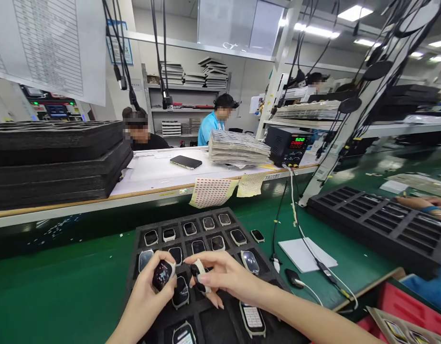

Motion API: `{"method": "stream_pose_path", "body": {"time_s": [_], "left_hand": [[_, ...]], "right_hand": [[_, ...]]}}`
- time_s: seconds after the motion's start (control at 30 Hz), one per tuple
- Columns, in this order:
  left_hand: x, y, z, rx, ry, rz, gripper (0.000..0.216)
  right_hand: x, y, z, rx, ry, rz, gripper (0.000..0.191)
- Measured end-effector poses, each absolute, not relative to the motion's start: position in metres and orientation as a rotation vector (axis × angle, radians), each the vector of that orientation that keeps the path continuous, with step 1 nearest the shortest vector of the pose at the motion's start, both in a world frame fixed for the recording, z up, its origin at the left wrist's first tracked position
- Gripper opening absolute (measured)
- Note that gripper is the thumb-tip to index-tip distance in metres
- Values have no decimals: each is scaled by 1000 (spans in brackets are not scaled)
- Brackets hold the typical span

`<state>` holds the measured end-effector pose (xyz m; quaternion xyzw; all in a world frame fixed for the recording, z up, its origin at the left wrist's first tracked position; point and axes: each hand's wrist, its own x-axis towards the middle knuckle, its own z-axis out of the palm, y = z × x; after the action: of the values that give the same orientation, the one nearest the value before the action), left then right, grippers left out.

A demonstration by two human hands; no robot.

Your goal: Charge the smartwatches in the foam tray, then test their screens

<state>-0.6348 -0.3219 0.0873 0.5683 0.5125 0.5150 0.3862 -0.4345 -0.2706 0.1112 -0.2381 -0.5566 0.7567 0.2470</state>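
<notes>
My left hand (152,284) is closed around a smartwatch (163,275) whose dark screen is lit with a small picture and faces up toward me. Pinched edge-on in the fingers of my right hand (223,274) is a second watch (199,277) with a pale case. Both hands are above a black foam tray (215,317) with square pockets. Pale-framed watches sit in most of the pockets I can see; one near the front (252,317) shows a bright grid on its screen. My hands and forearms hide part of the tray.
Right of the tray lie a loose watch (257,235), white paper (308,253), cables and a black charger (294,277). A shelf ahead bears a phone (186,162), stacked plastic trays (239,149) and a power supply (288,145). Black foam trays (55,162) rise at left. Several people are nearby.
</notes>
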Motion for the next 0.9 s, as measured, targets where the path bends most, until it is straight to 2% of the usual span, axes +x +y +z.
{"method": "stream_pose_path", "body": {"time_s": [0.9], "left_hand": [[-641,-324,93,1443,1401,1412,18]], "right_hand": [[-435,-273,115,-658,-1511,2074,50]]}}
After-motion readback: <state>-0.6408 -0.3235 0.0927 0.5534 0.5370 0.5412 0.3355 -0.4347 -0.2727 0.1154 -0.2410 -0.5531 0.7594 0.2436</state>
